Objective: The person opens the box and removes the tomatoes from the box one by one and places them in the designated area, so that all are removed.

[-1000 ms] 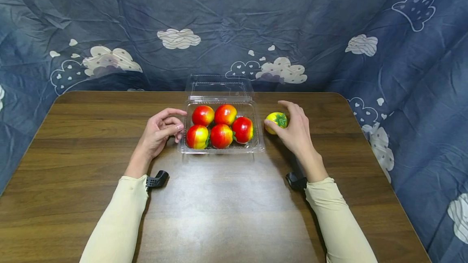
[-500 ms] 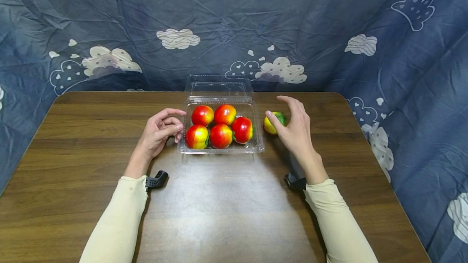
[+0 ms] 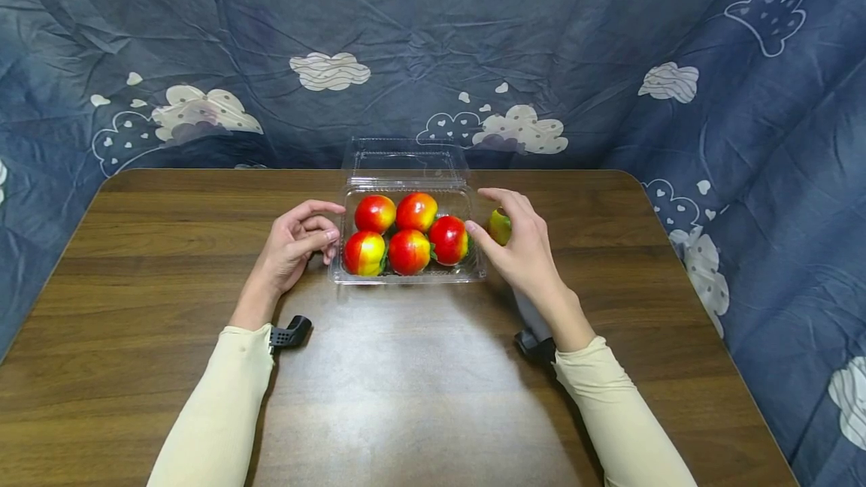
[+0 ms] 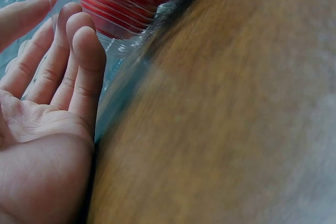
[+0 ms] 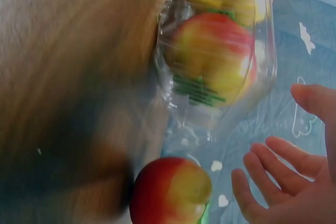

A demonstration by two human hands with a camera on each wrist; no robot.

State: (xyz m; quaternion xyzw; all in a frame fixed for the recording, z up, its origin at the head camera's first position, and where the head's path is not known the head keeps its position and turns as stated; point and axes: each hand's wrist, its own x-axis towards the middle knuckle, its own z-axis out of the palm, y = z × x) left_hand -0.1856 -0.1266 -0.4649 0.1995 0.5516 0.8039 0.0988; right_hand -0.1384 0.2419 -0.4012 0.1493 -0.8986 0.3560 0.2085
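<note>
Lying nr R grip (image 3: 525, 248) but apart, loose fruit (image 5: 170, 192) is o/s clear box (image 3: 409, 281).

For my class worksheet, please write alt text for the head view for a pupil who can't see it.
An open clear container holding five red-and-yellow fruits stands on a wooden table between a person's left hand and right hand. The right hand partly hides a sixth fruit outside it.
</note>
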